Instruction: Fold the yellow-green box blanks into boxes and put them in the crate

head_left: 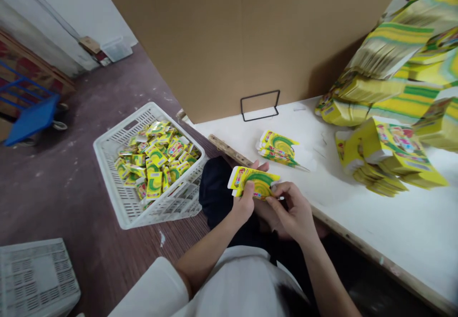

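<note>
Over my lap, at the table's edge, I hold a small yellow and green printed carton (263, 179) with a white flap at its left end. My left hand (245, 200) grips it, thumb on top and fingers beneath. At its right end, the thumb and fingertips of my right hand (291, 207) pinch the edge. Just beyond, several flat cartons (279, 146) lie in a loose pile on the white table (386, 231). To my left stands a white plastic basket (123, 207) filled with many small yellow packs (153, 157).
Stacks of flat cartons (390, 155) are heaped at the table's right. A tall cardboard sheet (222, 45) stands along the back, with a black wire stand (260, 117) before it. A second white basket (39, 274) and a blue trolley (34, 119) are on the floor at left.
</note>
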The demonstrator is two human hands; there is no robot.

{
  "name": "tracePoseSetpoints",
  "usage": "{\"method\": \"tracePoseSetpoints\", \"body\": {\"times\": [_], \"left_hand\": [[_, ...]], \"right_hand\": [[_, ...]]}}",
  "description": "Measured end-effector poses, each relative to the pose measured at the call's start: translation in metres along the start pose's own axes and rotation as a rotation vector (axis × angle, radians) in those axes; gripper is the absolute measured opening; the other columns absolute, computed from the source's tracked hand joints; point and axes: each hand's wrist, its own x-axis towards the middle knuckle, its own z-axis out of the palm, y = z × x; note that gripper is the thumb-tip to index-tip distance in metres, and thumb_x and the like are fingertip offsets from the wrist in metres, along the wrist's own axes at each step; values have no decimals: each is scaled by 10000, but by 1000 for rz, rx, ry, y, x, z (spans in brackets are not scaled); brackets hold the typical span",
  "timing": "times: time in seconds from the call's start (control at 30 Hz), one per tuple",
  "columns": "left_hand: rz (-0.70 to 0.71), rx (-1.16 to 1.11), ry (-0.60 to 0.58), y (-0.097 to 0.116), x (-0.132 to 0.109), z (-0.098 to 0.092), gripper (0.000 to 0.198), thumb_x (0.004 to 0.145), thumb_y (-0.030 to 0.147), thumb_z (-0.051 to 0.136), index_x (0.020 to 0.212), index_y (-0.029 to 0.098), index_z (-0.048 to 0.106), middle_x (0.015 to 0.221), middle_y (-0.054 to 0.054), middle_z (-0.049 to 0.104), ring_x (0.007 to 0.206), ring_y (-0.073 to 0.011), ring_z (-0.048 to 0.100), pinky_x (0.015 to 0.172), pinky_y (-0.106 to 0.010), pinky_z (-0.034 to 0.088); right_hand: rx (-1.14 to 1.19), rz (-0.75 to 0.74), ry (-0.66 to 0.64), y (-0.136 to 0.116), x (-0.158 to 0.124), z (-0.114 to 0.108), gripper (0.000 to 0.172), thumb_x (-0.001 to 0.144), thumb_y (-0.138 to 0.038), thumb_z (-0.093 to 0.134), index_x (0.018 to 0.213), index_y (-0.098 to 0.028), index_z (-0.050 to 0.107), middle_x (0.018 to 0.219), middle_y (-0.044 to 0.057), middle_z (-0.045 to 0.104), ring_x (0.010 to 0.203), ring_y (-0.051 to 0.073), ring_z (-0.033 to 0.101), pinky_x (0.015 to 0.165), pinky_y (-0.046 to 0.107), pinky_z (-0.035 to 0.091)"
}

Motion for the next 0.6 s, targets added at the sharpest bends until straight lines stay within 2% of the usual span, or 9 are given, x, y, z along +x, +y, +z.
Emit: {"method": "tracePoseSetpoints", "body": {"times": [0.07, 0.13, 0.27, 0.33, 0.4, 0.47, 0.53, 0.6], "left_hand": [[6, 27, -52, 1, -5, 3, 564, 844, 667, 666, 1171, 211, 722, 1179, -134, 721, 1280, -327, 590, 1123, -464, 458], [1, 46, -98, 2, -8, 6, 583, 840, 671, 668, 1187, 206, 718, 1206, -142, 713, 1268, -331, 601, 1124, -470, 458], [-20, 36, -64, 3, -10, 10, 573, 852, 682, 642, 1179, 218, 722, 1158, -135, 726, 1244, -332, 616, 1046, -463, 517], [-48, 22, -61, 2, -11, 11, 557, 850, 681, 647, 1164, 228, 726, 1139, -123, 729, 1237, -327, 619, 1022, -456, 533], [-68, 12, -132, 1, -14, 13, 555, 852, 684, 643, 1163, 232, 727, 1167, -116, 719, 1235, -319, 620, 1031, -451, 529], [-71, -10, -202, 0, -16, 15, 550, 865, 676, 633, 1191, 241, 715, 1230, -107, 695, 1255, -300, 607, 1079, -437, 496], [-71, -50, -163, -1, -17, 18, 584, 818, 688, 686, 1198, 244, 705, 1232, -106, 686, 1226, -292, 619, 1077, -428, 493], [-84, -86, -38, -1, -16, 20, 642, 729, 735, 742, 1123, 229, 713, 1118, -113, 701, 1116, -300, 658, 992, -438, 536]], "right_hand": [[-7, -5, -13, 2, -1, 0, 125, 905, -248, 672, 932, -224, 552, 902, 29, 612, 847, 187, 605, 763, 326, 522], [-49, -1, -21, 1, -2, 1, 132, 894, -237, 675, 918, -222, 546, 851, 7, 600, 771, 167, 586, 718, 307, 512], [-80, 37, -2, -6, -7, -3, 167, 855, -213, 709, 862, -220, 543, 756, -27, 559, 648, 132, 522, 621, 266, 463], [61, 66, 47, -10, -9, -6, 176, 844, -222, 725, 878, -222, 552, 817, -12, 580, 712, 136, 556, 669, 267, 488], [223, 83, 113, -11, -9, -8, 212, 816, -242, 754, 883, -225, 553, 905, 9, 598, 844, 152, 600, 774, 286, 519], [288, 112, 144, -10, -7, -10, 266, 782, -272, 791, 902, -229, 558, 966, 22, 602, 934, 166, 612, 841, 305, 528], [262, 168, 113, -8, -5, -9, 324, 766, -314, 813, 951, -235, 560, 961, 22, 600, 890, 162, 611, 798, 296, 538], [249, 224, 42, -8, -6, -6, 384, 760, -367, 822, 1002, -242, 551, 930, 12, 594, 785, 147, 589, 712, 279, 536]]}}
